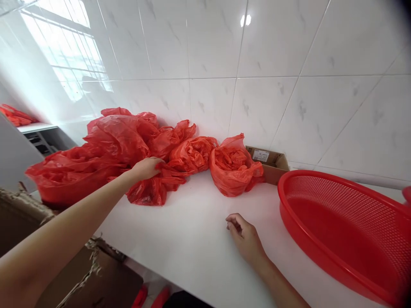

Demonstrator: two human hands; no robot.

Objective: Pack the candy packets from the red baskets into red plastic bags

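My left hand (pixel 147 168) reaches out to the pile and is closed on a crumpled red plastic bag (pixel 150 191); its fingertips are partly hidden in the folds. Above the white table my right hand (pixel 246 237) is loosely curled, with nothing visible in it. To the right of my left hand lies a bunched red plastic bag (pixel 194 153). Beside that one sits a rounded red bag (pixel 233 169) stuffed with more red plastic. A large heap of red bags (pixel 118 132) fills the left side against the wall.
On the right stands a big red perforated basket (pixel 321 252). A small cardboard box (pixel 272 173) is behind it by the tiled wall (pixel 212 102). At lower left, a torn-edged cardboard box (pixel 109 278) stands against the front edge of the white table (pixel 183 226).
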